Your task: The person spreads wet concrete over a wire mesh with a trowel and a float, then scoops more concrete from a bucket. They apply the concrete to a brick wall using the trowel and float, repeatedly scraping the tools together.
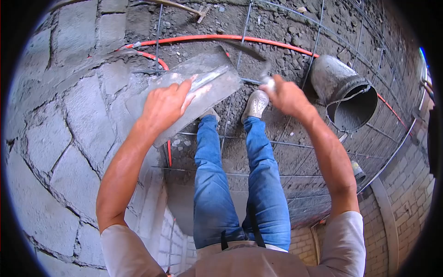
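Note:
My left hand (168,105) is wrapped round the handle of a wide, flat float (210,94), which is tilted close to the grey block wall (87,115). Wet-looking grey smears cover parts of the float. My right hand (287,96) is closed on the pale handle of a trowel (244,50); its dark blade points up and left, over the gravel, and is blurred. The far edge of the float lies between my two hands, near the trowel.
A bucket (334,76) with grey mix inside lies tilted at the right. Orange conduit (221,37) and a grid of metal bars cross the gravel floor. My shoes (254,105) stand among the bars. A small container (357,171) is further right, near brick walls.

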A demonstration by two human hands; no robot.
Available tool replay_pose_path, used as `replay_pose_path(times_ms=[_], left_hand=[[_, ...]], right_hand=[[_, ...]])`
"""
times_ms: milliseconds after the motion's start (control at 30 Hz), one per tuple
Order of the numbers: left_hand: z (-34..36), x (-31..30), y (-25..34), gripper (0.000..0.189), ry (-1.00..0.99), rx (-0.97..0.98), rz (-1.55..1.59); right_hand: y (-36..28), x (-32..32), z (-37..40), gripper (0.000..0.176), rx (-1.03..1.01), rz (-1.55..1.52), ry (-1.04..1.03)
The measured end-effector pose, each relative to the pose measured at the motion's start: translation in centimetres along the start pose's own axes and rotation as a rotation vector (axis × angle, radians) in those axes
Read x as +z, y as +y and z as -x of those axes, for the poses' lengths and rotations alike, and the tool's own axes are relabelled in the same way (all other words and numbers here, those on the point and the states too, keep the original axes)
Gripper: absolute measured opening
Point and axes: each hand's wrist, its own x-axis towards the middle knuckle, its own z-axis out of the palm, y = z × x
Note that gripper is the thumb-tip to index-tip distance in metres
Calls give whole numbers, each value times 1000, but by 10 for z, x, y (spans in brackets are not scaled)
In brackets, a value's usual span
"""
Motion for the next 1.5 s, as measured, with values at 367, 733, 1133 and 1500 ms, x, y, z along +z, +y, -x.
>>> replay_pose_path(times_ms=[367,733,1133,1500], left_hand=[[-5,0,6,38,24,41,33],[8,11,-15,38,44,-73,3],[23,12,-20,36,116,-184,204],[3,72,12,35,216,-531,438]], right_hand=[[-42,2,7,48,-372,-75,44],[-9,-12,28,52,-160,-94,79],[94,6,8,52,38,-113,212],[6,84,46,39,-40,-482,155]])
